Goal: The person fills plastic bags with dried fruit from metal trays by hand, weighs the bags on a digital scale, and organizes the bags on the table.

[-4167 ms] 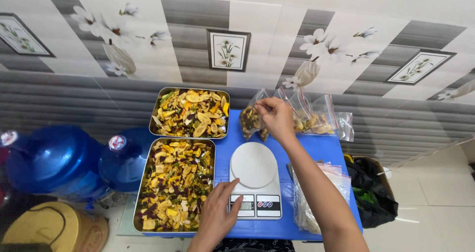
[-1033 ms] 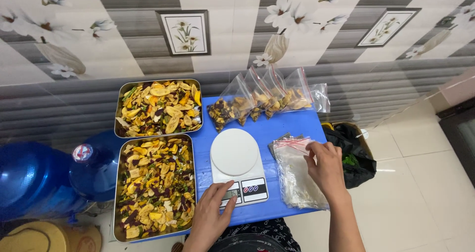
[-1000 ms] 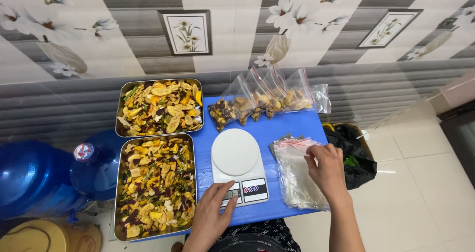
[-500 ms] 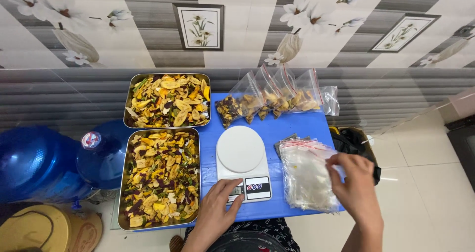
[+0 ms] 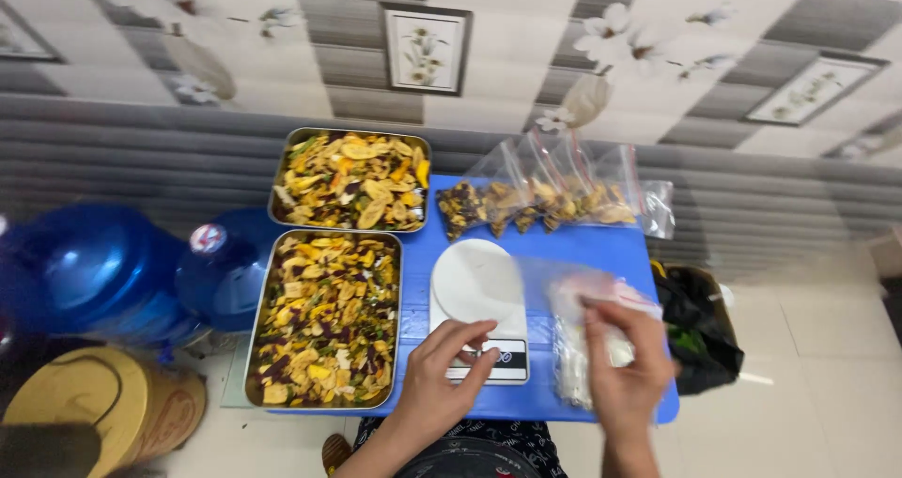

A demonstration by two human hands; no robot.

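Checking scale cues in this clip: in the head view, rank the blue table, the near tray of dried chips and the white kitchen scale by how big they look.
1. blue table
2. near tray
3. kitchen scale, under the left hand

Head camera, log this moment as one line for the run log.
left hand: fingers on kitchen scale | right hand: lifting clear bag off stack | two trays of dried fruit chips left | blue table

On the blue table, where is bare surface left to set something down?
Bare blue table shows between the filled bags and the empty-bag stack, right of the kitchen scale. A strip runs between scale and near tray. The left side is crowded by trays.
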